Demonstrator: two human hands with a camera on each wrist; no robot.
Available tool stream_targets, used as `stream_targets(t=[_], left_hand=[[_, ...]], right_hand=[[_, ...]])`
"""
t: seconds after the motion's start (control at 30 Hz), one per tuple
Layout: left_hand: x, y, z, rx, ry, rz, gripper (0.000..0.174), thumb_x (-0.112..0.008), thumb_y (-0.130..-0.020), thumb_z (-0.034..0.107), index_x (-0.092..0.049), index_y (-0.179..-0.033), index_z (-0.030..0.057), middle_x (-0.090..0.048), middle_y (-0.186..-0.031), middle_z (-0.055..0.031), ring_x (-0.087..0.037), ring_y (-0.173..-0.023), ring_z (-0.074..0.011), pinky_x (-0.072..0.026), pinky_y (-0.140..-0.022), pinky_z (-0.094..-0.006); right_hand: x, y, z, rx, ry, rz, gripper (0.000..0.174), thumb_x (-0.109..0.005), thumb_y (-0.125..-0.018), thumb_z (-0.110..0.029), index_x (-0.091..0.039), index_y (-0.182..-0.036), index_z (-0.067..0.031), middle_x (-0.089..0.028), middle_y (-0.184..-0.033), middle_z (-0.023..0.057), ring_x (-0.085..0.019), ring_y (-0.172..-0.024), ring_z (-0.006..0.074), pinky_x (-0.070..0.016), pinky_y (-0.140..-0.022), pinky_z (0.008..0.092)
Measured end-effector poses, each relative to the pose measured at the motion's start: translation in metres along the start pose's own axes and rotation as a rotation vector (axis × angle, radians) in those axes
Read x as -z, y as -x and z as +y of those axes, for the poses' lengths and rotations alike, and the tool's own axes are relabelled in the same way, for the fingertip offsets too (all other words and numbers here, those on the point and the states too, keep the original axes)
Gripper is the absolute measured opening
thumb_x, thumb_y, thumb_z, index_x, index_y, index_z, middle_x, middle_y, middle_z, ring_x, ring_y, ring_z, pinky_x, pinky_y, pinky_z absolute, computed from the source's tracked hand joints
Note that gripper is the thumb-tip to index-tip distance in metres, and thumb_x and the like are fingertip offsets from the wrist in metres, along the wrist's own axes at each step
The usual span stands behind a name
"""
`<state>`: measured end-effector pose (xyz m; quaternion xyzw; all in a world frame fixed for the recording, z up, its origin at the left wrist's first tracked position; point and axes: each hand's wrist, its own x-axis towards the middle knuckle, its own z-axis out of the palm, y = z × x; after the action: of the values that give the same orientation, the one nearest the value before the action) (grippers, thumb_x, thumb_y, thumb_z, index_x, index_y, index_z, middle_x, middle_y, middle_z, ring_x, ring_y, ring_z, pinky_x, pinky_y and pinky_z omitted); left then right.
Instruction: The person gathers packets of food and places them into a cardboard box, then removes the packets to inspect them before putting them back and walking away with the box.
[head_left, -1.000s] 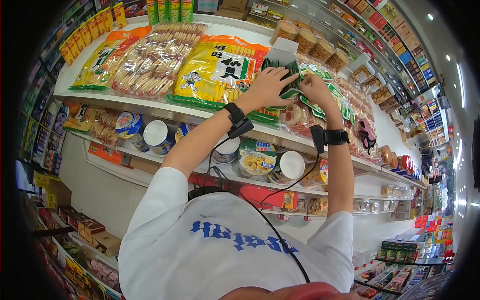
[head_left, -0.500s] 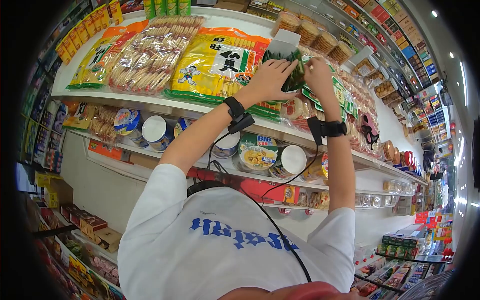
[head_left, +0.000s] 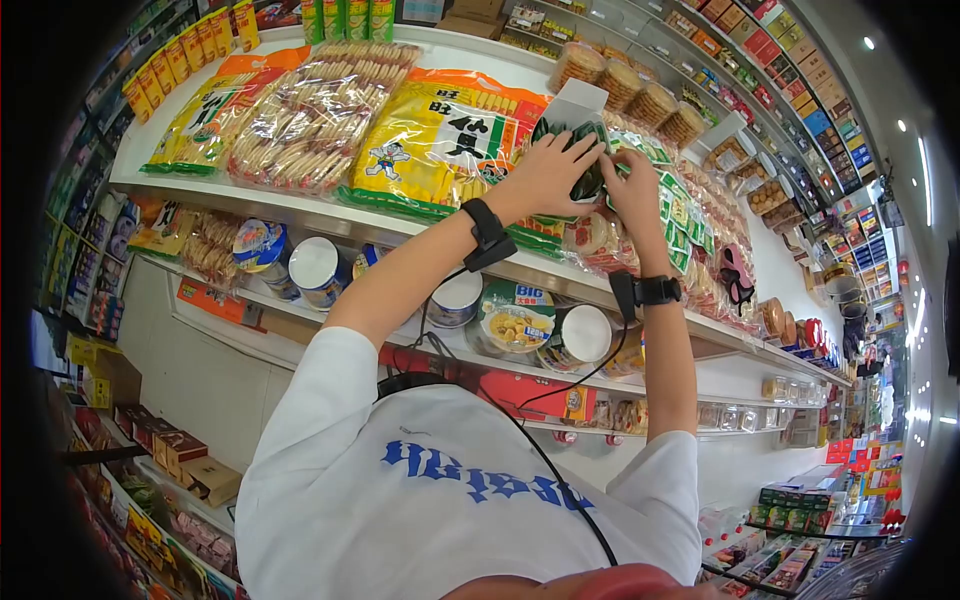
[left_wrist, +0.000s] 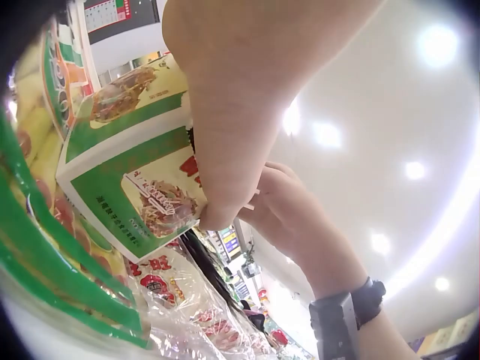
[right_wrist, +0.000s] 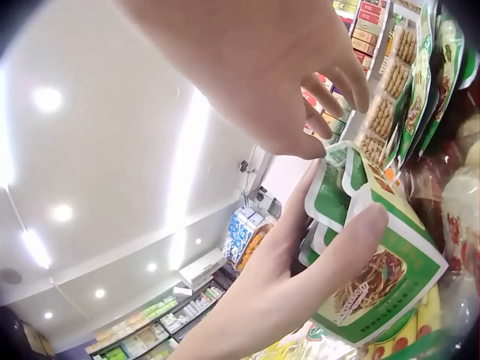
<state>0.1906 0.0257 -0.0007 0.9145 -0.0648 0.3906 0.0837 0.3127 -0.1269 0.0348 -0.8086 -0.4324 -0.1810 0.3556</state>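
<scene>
My left hand (head_left: 548, 180) grips a green-and-white cardboard box (left_wrist: 131, 199), its thumb across the printed front and its fingers over the upper side. Dark green-backed packets fill the box, and their rounded corners (right_wrist: 330, 199) stick up at its open end. A white lid flap (head_left: 580, 97) stands raised at the far side. Right at the packets' top corner is a fingertip of my right hand (head_left: 634, 190), with the other fingers loosely bent and spread apart. More green-and-white packets (head_left: 685, 225) lie on the display just right of the box.
The box stands at large yellow snack bags (head_left: 435, 135) and clear-wrapped stacks of crackers (head_left: 315, 115). Cup noodles (head_left: 515, 315) line the shelf below. Round biscuit packs (head_left: 625, 85) stand behind. A black-and-pink item (head_left: 738, 275) lies to the right. Cables hang from both wrists.
The packets bulged up toward my right hand half a second ago and now sit lower in the box. My right hand has come down slightly and its fingers have loosened. My left hand keeps its grip.
</scene>
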Motion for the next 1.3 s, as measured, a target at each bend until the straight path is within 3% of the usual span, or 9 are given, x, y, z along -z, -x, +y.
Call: stream_targets(t=[0.27,0.47,0.6,0.7,0.83,0.87,1.0,1.1,1.3], left_hand=[[-0.011,-0.011,-0.001,-0.082,-0.15,-0.135,0.106,-0.067,-0.076,0.082,-0.056,-0.144,0.0016,-0.056,-0.144,-0.0215,-0.052,-0.127,-0.0413,-0.0414,-0.103,-0.0497],[0.02,-0.006,-0.015,-0.028,0.271,0.135,0.091,-0.081,-0.084,0.046,-0.045,-0.153,0.0002,-0.044,-0.155,-0.0263,-0.038,-0.146,-0.0463,-0.0297,-0.122,-0.0541],[0.0,0.016,-0.032,0.396,0.3,0.306,0.084,-0.074,-0.095,0.036,-0.033,-0.157,-0.0021,-0.042,-0.155,-0.0282,-0.036,-0.149,-0.0427,-0.0297,-0.123,-0.0498],[0.003,0.018,-0.024,0.59,1.124,-0.005,0.083,-0.071,-0.098,0.029,-0.025,-0.16,-0.0031,-0.04,-0.156,-0.027,-0.037,-0.149,-0.0362,-0.0311,-0.122,-0.0444],[-0.009,0.025,-0.026,0.541,0.925,-0.005,0.085,-0.069,-0.099,0.022,-0.017,-0.161,-0.0038,-0.041,-0.156,-0.0244,-0.042,-0.145,-0.0331,-0.0336,-0.12,-0.041],[-0.011,0.025,-0.031,0.539,0.944,0.017,0.085,-0.072,-0.097,0.024,-0.023,-0.16,-0.0039,-0.046,-0.153,-0.0248,-0.046,-0.143,-0.0332,-0.0355,-0.119,-0.0404],[-0.012,0.018,-0.052,0.709,0.904,0.027,0.083,-0.081,-0.09,0.033,-0.041,-0.15,-0.009,-0.063,-0.137,-0.0234,-0.061,-0.127,-0.0296,-0.0467,-0.108,-0.0373],[-0.008,-0.005,-0.051,0.737,0.835,0.025,0.079,-0.085,-0.088,0.037,-0.05,-0.145,-0.0048,-0.068,-0.123,-0.0155,-0.068,-0.108,-0.0194,-0.0557,-0.086,-0.0325],[-0.016,-0.007,-0.042,0.573,0.801,0.114,0.049,-0.079,-0.09,0.022,-0.065,-0.127,-0.0056,-0.076,-0.11,-0.0185,-0.074,-0.097,-0.0244,-0.0571,-0.086,-0.037]], right_hand=[[-0.016,0.006,0.018,0.076,0.113,-0.09,0.021,-0.068,-0.092,-0.017,-0.075,-0.092,0.0029,-0.069,-0.115,0.0248,-0.066,-0.106,0.0434,-0.0542,-0.093,0.0494],[0.002,0.004,0.004,0.065,0.054,-0.123,0.023,-0.065,-0.09,-0.014,-0.076,-0.089,0.0065,-0.068,-0.12,0.0317,-0.063,-0.12,0.044,-0.0486,-0.106,0.0486],[0.011,0.002,-0.002,0.088,0.025,-0.25,0.022,-0.067,-0.088,-0.014,-0.077,-0.089,0.0062,-0.06,-0.136,0.0333,-0.055,-0.129,0.0492,-0.0474,-0.109,0.0516],[0.0,-0.007,-0.009,0.06,0.212,-0.43,0.023,-0.067,-0.086,-0.014,-0.077,-0.091,0.0061,-0.052,-0.144,0.0351,-0.053,-0.129,0.0526,-0.0465,-0.11,0.053],[-0.026,0.003,0.001,0.089,0.29,-0.272,0.024,-0.067,-0.085,-0.014,-0.077,-0.095,0.0049,-0.05,-0.143,0.0378,-0.051,-0.132,0.0537,-0.0468,-0.109,0.0546],[-0.008,0.0,0.001,0.034,0.111,-0.377,0.026,-0.067,-0.089,-0.016,-0.074,-0.1,0.0065,-0.051,-0.143,0.0377,-0.052,-0.131,0.0519,-0.0458,-0.11,0.054],[0.007,0.01,-0.016,0.102,-0.12,0.301,0.034,-0.065,-0.098,-0.021,-0.065,-0.12,0.0039,-0.059,-0.134,0.0343,-0.056,-0.128,0.0506,-0.0471,-0.109,0.0496],[0.002,0.001,-0.033,0.144,-0.179,0.208,0.038,-0.064,-0.098,-0.019,-0.061,-0.129,0.0031,-0.059,-0.134,0.034,-0.055,-0.131,0.0488,-0.0469,-0.109,0.0495],[-0.052,0.016,-0.012,0.225,0.339,0.164,0.06,-0.053,-0.104,-0.042,-0.064,-0.131,0.0101,-0.058,-0.144,0.0305,-0.05,-0.141,0.0429,-0.0412,-0.116,0.0498]])
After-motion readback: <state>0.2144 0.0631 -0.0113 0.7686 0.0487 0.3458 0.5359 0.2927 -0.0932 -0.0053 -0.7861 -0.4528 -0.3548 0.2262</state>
